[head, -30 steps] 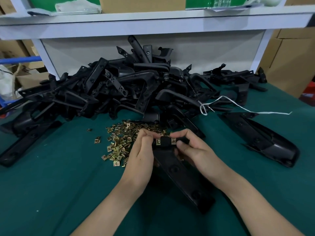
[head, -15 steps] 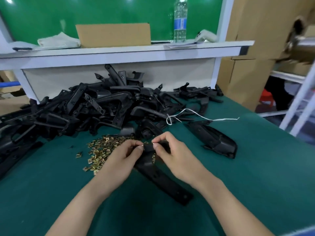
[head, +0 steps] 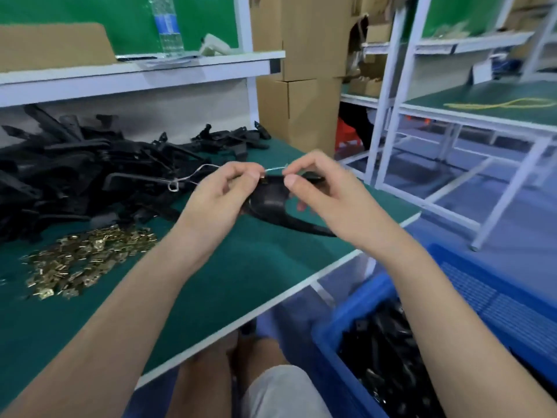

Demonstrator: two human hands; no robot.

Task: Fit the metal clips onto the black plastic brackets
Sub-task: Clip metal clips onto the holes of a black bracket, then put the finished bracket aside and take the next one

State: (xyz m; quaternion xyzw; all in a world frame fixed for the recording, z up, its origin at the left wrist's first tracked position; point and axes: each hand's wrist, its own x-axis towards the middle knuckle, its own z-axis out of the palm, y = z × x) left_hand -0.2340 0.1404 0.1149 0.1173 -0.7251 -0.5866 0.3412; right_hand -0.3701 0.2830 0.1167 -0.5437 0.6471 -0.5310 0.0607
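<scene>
Together, the left hand (head: 223, 194) and right hand (head: 325, 197) pinch a bracket (head: 269, 203) near the table's (head: 241, 267) right edge; loose clips (head: 84, 257) lie heaped toward its left edge.

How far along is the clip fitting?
Done: the blue crate holds black parts, likely finished ones, count unclear. In hand: left hand and right hand pinch one bracket, a gold clip at its top edge. Remaining: a large bracket pile and a heap of loose clips on the table.
</scene>
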